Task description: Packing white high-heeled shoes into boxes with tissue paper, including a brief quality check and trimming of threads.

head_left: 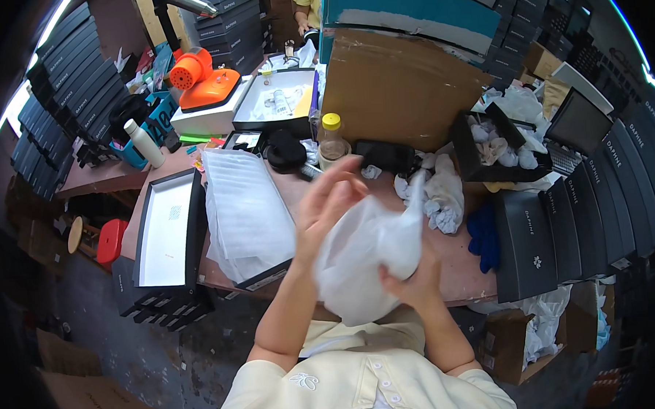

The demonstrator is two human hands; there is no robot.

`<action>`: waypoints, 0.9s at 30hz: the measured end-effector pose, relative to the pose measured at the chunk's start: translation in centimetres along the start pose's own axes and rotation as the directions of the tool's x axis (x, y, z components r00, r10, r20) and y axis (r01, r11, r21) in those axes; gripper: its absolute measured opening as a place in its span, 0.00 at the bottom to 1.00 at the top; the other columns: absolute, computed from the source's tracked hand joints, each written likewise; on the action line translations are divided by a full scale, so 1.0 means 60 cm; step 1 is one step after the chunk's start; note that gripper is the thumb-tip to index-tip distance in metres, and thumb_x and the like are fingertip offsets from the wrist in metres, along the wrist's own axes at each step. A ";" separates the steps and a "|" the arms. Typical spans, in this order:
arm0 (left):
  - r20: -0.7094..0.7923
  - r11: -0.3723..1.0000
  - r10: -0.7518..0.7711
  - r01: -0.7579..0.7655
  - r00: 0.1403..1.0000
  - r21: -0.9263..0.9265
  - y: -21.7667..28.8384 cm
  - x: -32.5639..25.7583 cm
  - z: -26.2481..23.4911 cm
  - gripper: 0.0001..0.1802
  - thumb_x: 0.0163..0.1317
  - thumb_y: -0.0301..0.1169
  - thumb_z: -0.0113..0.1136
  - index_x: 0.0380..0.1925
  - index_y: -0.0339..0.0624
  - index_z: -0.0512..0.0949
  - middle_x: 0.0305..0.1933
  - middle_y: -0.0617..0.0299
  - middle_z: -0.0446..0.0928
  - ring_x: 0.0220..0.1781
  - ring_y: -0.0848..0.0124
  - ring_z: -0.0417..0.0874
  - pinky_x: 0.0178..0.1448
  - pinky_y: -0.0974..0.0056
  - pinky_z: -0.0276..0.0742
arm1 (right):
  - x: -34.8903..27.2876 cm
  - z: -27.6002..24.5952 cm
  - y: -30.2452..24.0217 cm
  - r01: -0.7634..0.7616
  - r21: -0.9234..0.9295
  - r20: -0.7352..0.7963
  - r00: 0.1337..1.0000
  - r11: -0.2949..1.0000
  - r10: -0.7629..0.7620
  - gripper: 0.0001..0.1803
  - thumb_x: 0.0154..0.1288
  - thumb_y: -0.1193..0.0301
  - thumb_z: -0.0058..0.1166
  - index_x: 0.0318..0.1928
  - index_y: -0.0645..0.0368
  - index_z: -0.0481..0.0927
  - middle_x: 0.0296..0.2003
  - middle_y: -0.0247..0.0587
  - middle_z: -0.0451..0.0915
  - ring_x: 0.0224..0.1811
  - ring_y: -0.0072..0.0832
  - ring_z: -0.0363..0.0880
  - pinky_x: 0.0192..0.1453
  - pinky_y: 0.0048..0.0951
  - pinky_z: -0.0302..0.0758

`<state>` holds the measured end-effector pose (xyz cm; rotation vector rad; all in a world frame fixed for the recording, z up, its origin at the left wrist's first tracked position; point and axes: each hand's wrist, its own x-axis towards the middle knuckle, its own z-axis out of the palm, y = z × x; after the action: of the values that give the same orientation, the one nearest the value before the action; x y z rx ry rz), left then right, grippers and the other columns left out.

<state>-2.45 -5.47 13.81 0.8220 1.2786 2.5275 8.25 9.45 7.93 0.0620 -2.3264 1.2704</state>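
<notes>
My right hand (417, 277) is closed on a bunched piece of white translucent wrapping (359, 265), held above the table's near edge in front of my chest. The wrapping puffs out at its lower left and narrows to a blurred tip at the upper right. Whether anything is inside it cannot be made out. My left hand (329, 204) is raised beside the wrapping's upper left, its fingers stretched out and somewhat blurred. To the left of it, a stack of flat white foam sheets (243, 208) lies over a dark box.
An open box with white lining (169, 230) lies at the left. Behind stand a yellow-capped jar (332, 140) and an orange blower (209, 85). Crumpled paper (444, 196), blue gloves (484, 238) and upright dark shoeboxes (528, 247) are at the right. Another person (306, 8) is at the back.
</notes>
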 end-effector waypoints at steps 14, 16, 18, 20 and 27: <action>0.467 0.768 -0.611 0.336 0.639 0.545 -0.082 -0.105 -0.007 0.28 0.71 0.47 0.41 0.57 0.33 0.70 0.60 0.46 0.70 0.57 0.51 0.74 0.61 0.58 0.68 | -0.034 -0.069 0.073 -0.119 0.753 0.170 0.985 0.647 -0.017 0.46 0.39 0.59 0.63 0.57 0.72 0.61 0.47 0.51 0.72 0.47 0.37 0.76 0.53 0.33 0.73; 0.218 0.578 0.070 -0.218 0.973 0.786 -0.016 -0.143 -0.001 0.17 0.57 0.30 0.60 0.46 0.33 0.77 0.47 0.46 0.77 0.47 0.52 0.78 0.57 0.57 0.71 | -0.062 -0.105 0.165 -0.112 0.940 0.095 0.993 0.323 0.067 0.42 0.46 0.51 0.57 0.54 0.70 0.64 0.43 0.51 0.73 0.43 0.36 0.77 0.48 0.34 0.76; 0.051 0.108 0.670 -0.165 0.741 0.980 0.020 -0.184 -0.083 0.06 0.49 0.22 0.60 0.30 0.37 0.76 0.29 0.55 0.73 0.31 0.62 0.74 0.36 0.62 0.72 | -0.050 -0.147 0.198 -0.108 0.989 0.097 0.990 0.100 0.103 0.41 0.51 0.44 0.52 0.52 0.69 0.65 0.39 0.51 0.75 0.38 0.36 0.78 0.41 0.35 0.78; -0.266 0.142 0.577 0.227 0.772 0.964 0.057 -0.203 -0.143 0.05 0.50 0.22 0.61 0.23 0.35 0.74 0.22 0.58 0.71 0.18 0.66 0.69 0.25 0.64 0.67 | -0.013 -0.168 0.149 -0.235 0.972 0.235 0.972 0.008 0.023 0.33 0.57 0.47 0.48 0.47 0.67 0.69 0.34 0.49 0.77 0.32 0.38 0.80 0.35 0.36 0.80; -0.424 0.008 0.276 0.439 0.863 0.899 -0.040 -0.112 -0.219 0.20 0.59 0.39 0.60 0.44 0.34 0.77 0.34 0.45 0.78 0.35 0.49 0.80 0.41 0.52 0.74 | 0.050 -0.050 0.067 -0.610 0.620 0.570 0.782 0.492 0.252 0.30 0.57 0.51 0.49 0.48 0.67 0.70 0.36 0.49 0.78 0.33 0.38 0.81 0.37 0.37 0.80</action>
<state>-4.35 -15.67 3.05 0.0263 3.3202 1.1731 5.75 14.70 7.44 0.0055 -1.9119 2.7459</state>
